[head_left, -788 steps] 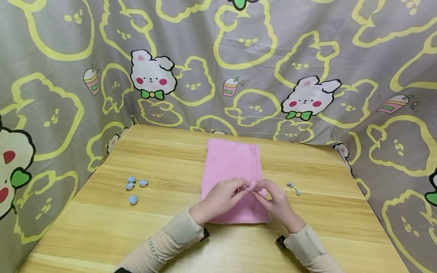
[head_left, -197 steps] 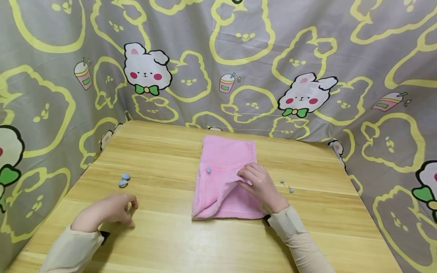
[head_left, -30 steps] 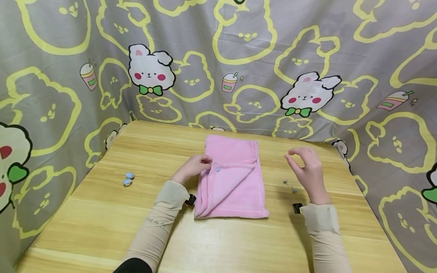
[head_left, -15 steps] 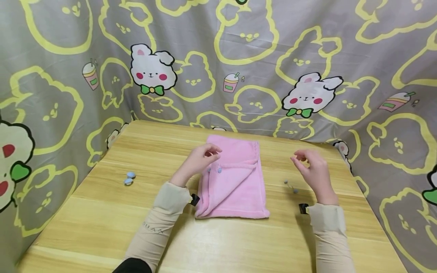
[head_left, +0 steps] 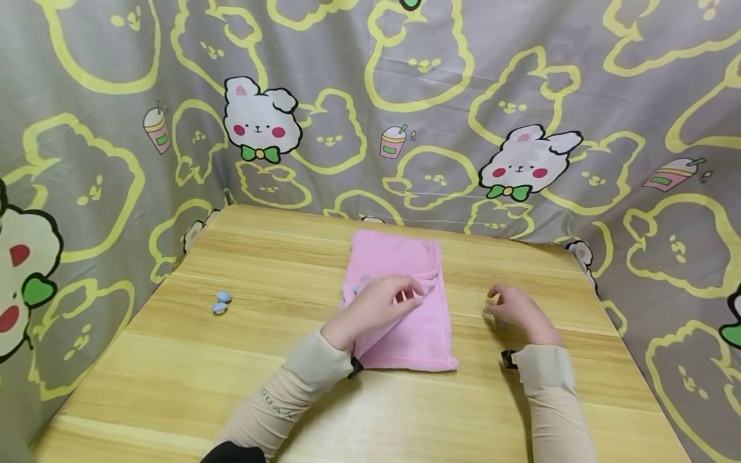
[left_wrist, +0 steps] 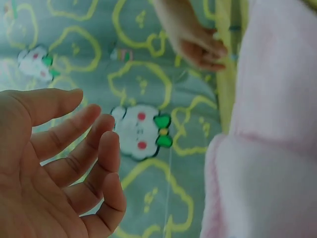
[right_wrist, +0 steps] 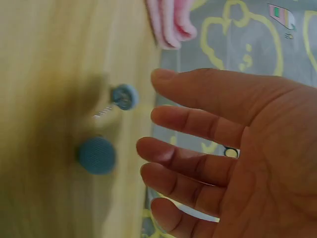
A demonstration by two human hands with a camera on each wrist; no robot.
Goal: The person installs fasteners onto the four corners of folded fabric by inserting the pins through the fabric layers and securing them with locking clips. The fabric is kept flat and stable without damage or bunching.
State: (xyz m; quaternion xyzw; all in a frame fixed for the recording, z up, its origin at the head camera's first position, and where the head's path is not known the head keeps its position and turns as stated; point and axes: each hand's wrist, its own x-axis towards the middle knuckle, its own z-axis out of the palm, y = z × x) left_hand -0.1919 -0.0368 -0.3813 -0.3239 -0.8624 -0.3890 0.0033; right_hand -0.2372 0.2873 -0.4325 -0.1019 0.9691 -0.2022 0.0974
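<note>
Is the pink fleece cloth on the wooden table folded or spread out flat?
Folded: the pink fleece cloth lies as a narrow stacked rectangle, and the right wrist view shows several layered edges. The left hand rests on it.

The head camera looks forward and down at the whole worktop [head_left: 173,360] from above. The left wrist camera sits very close beside the left hand [left_wrist: 54,168], facing across the towel [left_wrist: 267,148], also seen from the head. The right wrist camera, equally close, faces the pins [right_wrist: 97,154] on the worktop.
</note>
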